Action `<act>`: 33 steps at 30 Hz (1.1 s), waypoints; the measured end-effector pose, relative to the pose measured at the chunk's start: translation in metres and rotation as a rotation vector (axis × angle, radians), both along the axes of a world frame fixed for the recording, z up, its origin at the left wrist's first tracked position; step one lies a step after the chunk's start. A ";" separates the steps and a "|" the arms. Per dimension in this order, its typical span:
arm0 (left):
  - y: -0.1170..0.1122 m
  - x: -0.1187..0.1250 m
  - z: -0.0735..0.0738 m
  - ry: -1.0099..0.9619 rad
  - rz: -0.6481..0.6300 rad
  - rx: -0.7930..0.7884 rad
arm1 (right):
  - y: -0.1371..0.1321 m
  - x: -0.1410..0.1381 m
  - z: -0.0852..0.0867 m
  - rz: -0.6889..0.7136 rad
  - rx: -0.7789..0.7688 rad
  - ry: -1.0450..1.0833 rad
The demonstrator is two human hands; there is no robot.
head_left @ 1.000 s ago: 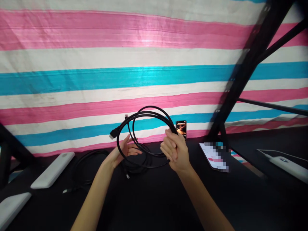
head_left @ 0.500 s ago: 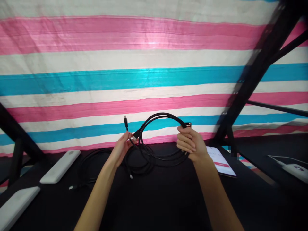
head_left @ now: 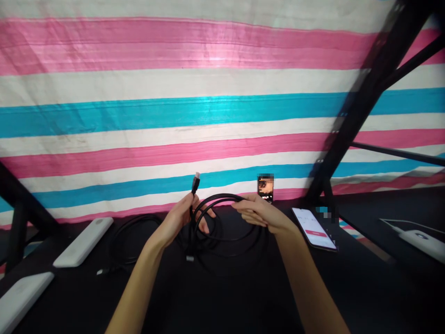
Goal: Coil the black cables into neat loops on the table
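Note:
Both hands hold a coiled black cable (head_left: pixel 222 218) just above a black table (head_left: pixel 222 297). My left hand (head_left: pixel 181 218) pinches the cable near one end, so that the plug (head_left: pixel 195 183) sticks up above my fingers. My right hand (head_left: pixel 259 212) is closed over the coil's top right, palm down. The loops hang low between the two hands, and a second plug (head_left: pixel 189 258) dangles below the left hand.
Another black cable (head_left: pixel 128 241) lies on the table at left, near two white power banks (head_left: pixel 83 242) (head_left: pixel 21 299). A phone (head_left: pixel 265 188) leans on the striped tarp behind; a lit phone (head_left: pixel 314 228) lies at right. A white device (head_left: pixel 420 241) sits far right. Black frame bars cross at right.
The coil has dropped lower and flatter toward the table. My right hand turned palm down on top of it. My left hand shifted its pinch, and the plug now points up.

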State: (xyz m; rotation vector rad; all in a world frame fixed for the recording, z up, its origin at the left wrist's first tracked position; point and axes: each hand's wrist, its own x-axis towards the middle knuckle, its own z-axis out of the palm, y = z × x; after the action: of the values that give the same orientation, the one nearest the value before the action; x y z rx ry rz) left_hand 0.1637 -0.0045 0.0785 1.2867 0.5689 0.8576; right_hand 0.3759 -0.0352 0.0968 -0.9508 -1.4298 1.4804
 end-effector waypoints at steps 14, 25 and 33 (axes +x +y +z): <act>-0.005 -0.010 0.004 0.160 0.255 0.233 | 0.016 -0.022 -0.016 -0.506 0.257 0.115; -0.012 -0.006 0.016 -0.218 0.545 0.095 | 0.009 -0.059 -0.016 -0.361 0.127 0.606; -0.014 0.016 0.003 -0.441 0.322 -0.029 | 0.005 -0.057 -0.017 -0.398 0.074 0.905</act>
State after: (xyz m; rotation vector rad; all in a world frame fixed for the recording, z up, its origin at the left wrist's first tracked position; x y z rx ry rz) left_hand 0.1799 -0.0184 0.0819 0.9481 0.4363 1.3528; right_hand 0.3194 -0.0302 0.0800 -0.3750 -0.5845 1.2782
